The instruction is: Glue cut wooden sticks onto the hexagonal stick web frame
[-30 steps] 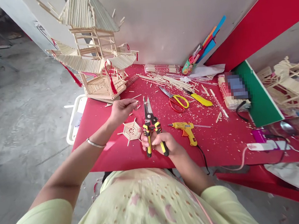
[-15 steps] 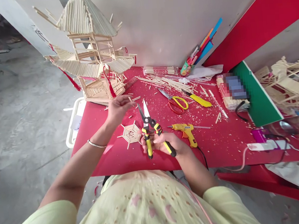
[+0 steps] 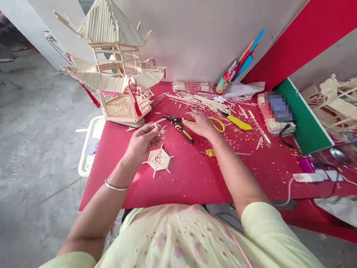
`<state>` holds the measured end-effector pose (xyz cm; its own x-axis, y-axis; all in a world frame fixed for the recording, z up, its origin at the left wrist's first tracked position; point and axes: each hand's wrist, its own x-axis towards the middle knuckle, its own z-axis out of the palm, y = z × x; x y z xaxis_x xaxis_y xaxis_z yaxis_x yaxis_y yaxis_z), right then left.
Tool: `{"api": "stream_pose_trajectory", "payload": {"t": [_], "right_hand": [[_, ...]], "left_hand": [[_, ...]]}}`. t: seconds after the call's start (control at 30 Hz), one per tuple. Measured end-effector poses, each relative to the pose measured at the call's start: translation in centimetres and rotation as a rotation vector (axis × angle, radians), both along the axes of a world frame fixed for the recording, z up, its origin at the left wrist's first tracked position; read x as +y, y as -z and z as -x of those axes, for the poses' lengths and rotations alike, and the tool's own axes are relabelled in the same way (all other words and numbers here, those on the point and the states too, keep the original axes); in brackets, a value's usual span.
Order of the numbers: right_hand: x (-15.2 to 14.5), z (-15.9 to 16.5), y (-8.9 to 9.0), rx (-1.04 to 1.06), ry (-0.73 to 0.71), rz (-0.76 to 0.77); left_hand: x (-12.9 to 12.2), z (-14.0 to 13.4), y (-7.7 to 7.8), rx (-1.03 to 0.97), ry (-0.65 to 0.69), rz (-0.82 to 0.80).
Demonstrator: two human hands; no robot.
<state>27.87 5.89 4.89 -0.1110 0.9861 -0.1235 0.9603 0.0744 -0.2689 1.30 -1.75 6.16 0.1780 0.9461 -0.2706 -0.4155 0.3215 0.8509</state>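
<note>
My left hand [image 3: 142,142] is closed, pinching a short wooden stick piece [image 3: 157,130] between thumb and fingertips. Just below it on the red table lies a flat hexagonal lattice of wooden sticks [image 3: 158,159] with stick ends poking out at the corners. My right hand [image 3: 201,125] is open over the table, fingers stretched toward the black-and-yellow pruning shears [image 3: 183,132]. The shears lie flat, one handle partly under the fingertips; whether they touch is hard to tell. Scissors with a yellow loop [image 3: 217,123] are partly hidden behind this hand.
A stick-built pagoda [image 3: 120,74] with red tassels stands at the back left. Loose sticks [image 3: 196,100] and a yellow-handled knife [image 3: 239,122] lie behind my right hand. A yellow glue gun [image 3: 210,152] is mostly under my right forearm. A power strip [image 3: 310,176] sits at right.
My right hand has moved forward and put the pruning shears down on the table, fingers now loosened. My left hand has shifted slightly down, keeping the stick piece.
</note>
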Motion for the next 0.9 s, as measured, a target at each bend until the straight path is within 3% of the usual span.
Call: {"api": "stream_pose_trajectory", "payload": {"t": [0.13, 0.37, 0.47, 0.57, 0.7, 0.8, 0.9], "right_hand": [[-1.2, -4.5, 0.3, -0.206, 0.214, 0.031], [0.4, -7.2, 0.4, -0.265, 0.182, 0.092], [-0.3, -7.5, -0.8, -0.162, 0.212, -0.029], [-4.0, -5.9, -2.1, 0.095, 0.14, -0.27], [-10.7, -0.8, -2.3, 0.515, 0.001, -0.261], [-13.7, 2.9, -1.1, 0.591, -0.108, -0.243], [-14.4, 4.5, 0.1, 0.524, -0.118, -0.254]], "left_hand": [[-0.5, -0.6, -0.3, 0.026, -0.019, -0.049], [-1.0, -2.4, -0.5, 0.112, -0.062, -0.102], [-0.9, -2.1, -0.4, 0.164, -0.125, -0.186], [-0.8, -2.1, -0.4, 0.212, -0.167, -0.253], [-1.2, -3.0, -0.3, 0.248, -0.181, -0.251], [-1.5, -3.7, -0.3, 0.271, -0.14, -0.262], [-1.9, -3.9, -0.3, 0.32, -0.099, -0.292]]}}
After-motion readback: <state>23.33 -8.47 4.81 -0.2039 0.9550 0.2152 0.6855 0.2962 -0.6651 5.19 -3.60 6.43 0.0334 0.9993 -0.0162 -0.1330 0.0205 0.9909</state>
